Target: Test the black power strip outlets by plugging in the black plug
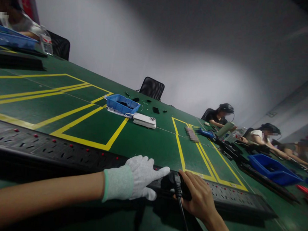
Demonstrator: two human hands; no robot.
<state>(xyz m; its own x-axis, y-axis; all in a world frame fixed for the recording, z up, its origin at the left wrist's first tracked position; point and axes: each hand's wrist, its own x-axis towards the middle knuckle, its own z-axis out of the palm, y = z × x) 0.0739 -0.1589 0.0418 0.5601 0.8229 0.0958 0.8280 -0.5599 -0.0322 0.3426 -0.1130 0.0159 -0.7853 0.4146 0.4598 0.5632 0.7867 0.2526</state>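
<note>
My left hand, in a white knit glove with a mint cuff, rests over a long black slotted rail with red studs. Its index finger and thumb are stretched out and apart, pointing at a black power plug whose cord hangs down toward me. My right hand is bare, with its fingers curled round a dark block-like object right beside the plug. The palm side is hidden, so the kind of that object is unclear.
On the green table with yellow tape outlines stand a blue tray and a white phone-shaped device. At right lie another blue bin and a blue-handled tool. Several people sit around the table; a bottle stands far left.
</note>
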